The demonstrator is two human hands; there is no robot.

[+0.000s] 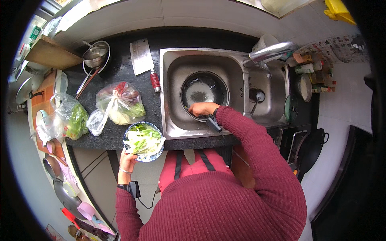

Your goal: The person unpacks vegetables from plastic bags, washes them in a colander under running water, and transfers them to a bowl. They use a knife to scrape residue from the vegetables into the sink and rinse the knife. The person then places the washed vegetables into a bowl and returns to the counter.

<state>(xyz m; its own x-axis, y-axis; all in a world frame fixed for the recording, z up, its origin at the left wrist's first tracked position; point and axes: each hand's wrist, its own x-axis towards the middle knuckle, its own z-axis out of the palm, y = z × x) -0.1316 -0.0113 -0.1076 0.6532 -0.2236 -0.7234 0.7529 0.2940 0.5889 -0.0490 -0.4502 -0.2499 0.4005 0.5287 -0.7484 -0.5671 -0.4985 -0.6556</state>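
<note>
My left hand grips the near rim of a blue-and-white bowl, level with the counter's front edge. Cut leafy greens with pale stems fill the bowl. My right hand reaches over the near left rim of a round metal basin in the large sink bowl. Water stands in the basin. The fingers point down at its inner edge; a small green bit shows beside them, and whether they hold anything is hidden.
A cleaver with a red handle lies left of the sink. Two plastic bags of vegetables rest on the dark counter. Behind them, a metal bowl holds utensils. The faucet arches over the smaller sink bowl. A wok is at right.
</note>
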